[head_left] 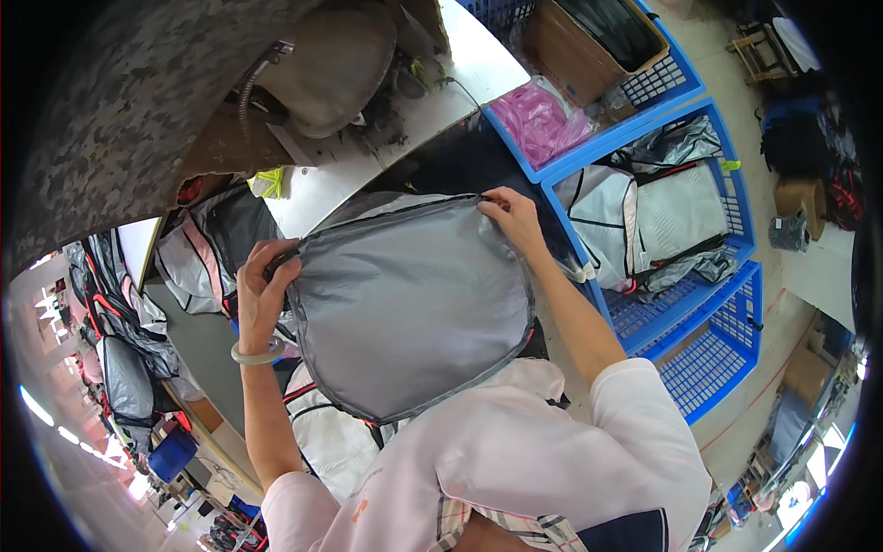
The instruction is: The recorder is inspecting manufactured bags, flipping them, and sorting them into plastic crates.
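Observation:
A grey, silvery fabric panel [414,304] with rounded corners and a dark bound edge is stretched out in front of my body. My left hand [267,281] pinches its upper left corner between thumb and fingers; a pale bangle [258,353] is on that wrist. At the upper right corner, my right hand [513,219] grips the same edge. Below the panel, a white fabric piece with black and red trim [331,440] partly shows near my lap. The panel hides most of what is under it.
To the right stand blue plastic crates; one crate [550,198] holds silver and white bag pieces [681,213], another a pink plastic bag [543,124] and a cardboard box [589,55]. A white sewing table [414,133] lies ahead. More bag pieces [193,262] lie at left.

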{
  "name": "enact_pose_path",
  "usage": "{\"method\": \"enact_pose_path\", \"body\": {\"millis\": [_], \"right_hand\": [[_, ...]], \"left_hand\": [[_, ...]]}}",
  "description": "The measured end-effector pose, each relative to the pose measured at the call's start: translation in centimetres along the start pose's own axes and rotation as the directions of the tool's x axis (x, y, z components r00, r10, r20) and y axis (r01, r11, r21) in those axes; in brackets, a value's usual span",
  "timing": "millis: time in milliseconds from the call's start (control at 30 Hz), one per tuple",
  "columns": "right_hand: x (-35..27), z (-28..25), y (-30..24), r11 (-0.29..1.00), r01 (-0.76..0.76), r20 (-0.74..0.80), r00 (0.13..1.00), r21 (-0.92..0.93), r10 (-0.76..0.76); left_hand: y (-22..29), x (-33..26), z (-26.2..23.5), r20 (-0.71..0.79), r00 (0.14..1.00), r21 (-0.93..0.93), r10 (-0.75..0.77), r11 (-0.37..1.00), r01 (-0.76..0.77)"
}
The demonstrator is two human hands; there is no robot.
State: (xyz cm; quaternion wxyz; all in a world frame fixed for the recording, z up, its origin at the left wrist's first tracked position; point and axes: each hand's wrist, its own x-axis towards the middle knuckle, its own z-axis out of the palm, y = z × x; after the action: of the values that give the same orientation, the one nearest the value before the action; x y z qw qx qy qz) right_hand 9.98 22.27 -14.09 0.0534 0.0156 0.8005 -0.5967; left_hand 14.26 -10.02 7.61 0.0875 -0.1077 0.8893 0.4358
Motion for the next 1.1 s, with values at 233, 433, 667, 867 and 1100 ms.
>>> {"method": "enact_pose_path", "body": {"millis": [233, 433, 667, 867, 1100], "right_hand": [[0.8, 0.6, -1.5, 0.913, -0.288, 0.214, 0.949, 0.288, 0.232], [1.1, 2.1, -3.3, 0.742, -0.386, 0.398, 0.901, 0.548, 0.174], [-1.6, -0.3, -1.5, 0.490, -0.507, 0.398, 0.861, 0.709, 0.316], [-2.4, 0.9, -1.3, 0.667, -0.422, 0.272, 0.907, 0.614, 0.323], [-2.4, 2.3, -1.7, 0.739, -0.375, 0.170, 0.925, 0.559, 0.341]], "left_hand": [[5.7, 1.1, 0.9, 0.341, 0.867, 0.821, 0.363, 0.333, -0.463], [6.2, 9.5, 14.5, 0.698, 0.709, 0.470, 0.103, 0.681, -0.562], [0.7, 11.1, 19.2, 0.607, 0.786, 0.481, 0.121, 0.731, -0.484], [0.4, 11.7, 20.1, 0.565, 0.824, 0.536, 0.037, 0.744, -0.400], [-0.9, 12.6, 19.1, 0.615, 0.788, 0.457, -0.021, 0.824, -0.335]]}}
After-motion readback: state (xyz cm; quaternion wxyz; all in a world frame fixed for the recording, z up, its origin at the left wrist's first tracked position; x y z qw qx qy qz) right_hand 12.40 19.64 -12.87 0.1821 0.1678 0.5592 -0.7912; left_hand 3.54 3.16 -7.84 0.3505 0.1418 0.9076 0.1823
